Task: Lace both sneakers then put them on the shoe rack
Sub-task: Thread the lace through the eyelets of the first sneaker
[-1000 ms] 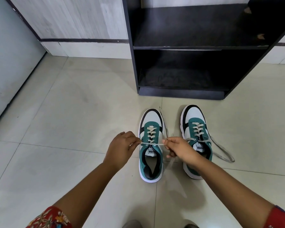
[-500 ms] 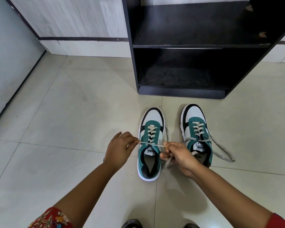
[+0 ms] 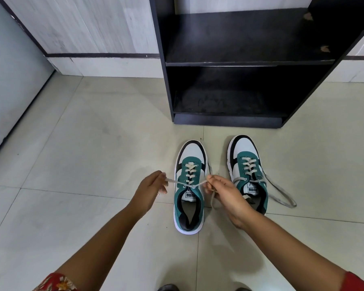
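Observation:
Two green, white and black sneakers stand side by side on the tiled floor, toes toward the rack. The left sneaker (image 3: 190, 185) has its pale lace (image 3: 178, 183) pulled out sideways from the top eyelets. My left hand (image 3: 150, 191) pinches the lace's left end, and my right hand (image 3: 224, 195) pinches the right end, whose tail hangs down below the fingers. The right sneaker (image 3: 247, 164) is laced, with loose grey lace ends (image 3: 282, 196) trailing on the floor to its right. The black shoe rack (image 3: 229, 64) stands just beyond the shoes with two bare shelves.
A wall with a dark stripe and white skirting (image 3: 105, 66) runs behind the rack. A grey panel (image 3: 11, 80) lines the left side. Dark toes of footwear (image 3: 168, 287) show at the bottom edge.
Both hands have shifted slightly lower and apart, keeping the lace ends taut across the left sneaker. The shoes stay where they were.

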